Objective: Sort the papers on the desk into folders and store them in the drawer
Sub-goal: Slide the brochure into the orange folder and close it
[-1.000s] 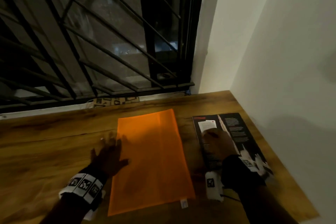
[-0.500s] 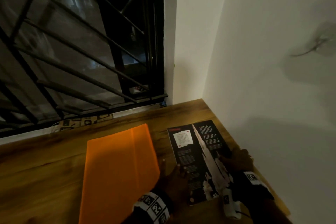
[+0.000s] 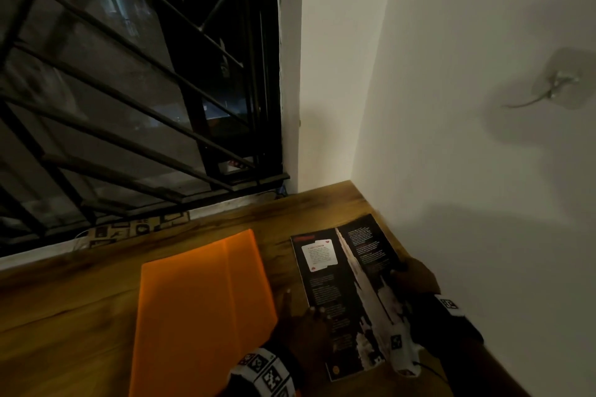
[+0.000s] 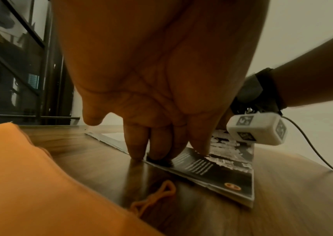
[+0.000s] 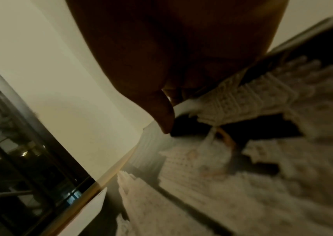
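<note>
A stack of black printed papers [image 3: 342, 284] lies on the wooden desk [image 3: 64, 316] near the right wall. An orange folder [image 3: 200, 309] lies flat to its left. My left hand [image 3: 306, 316] reaches over the folder's right side. Its straight fingertips [image 4: 137, 153] press down on the left edge of the papers [image 4: 218, 172], the thumb held apart. My right hand [image 3: 411, 272] grips the papers' right edge. In the right wrist view its thumb [image 5: 165, 121] lies on top of the papers [image 5: 242, 159] and the edge is raised slightly.
The white wall [image 3: 467, 171] runs close along the desk's right edge, with a hook [image 3: 554, 84] on it. A barred window [image 3: 129, 106] stands behind the desk, and a patterned strip [image 3: 135, 229] lies at its sill. An orange loop [image 4: 157, 194] hangs off the folder.
My left hand has crossed from the desk left of the folder to the papers' left edge. My right hand moved from flat on the papers to their right edge. The view swung right.
</note>
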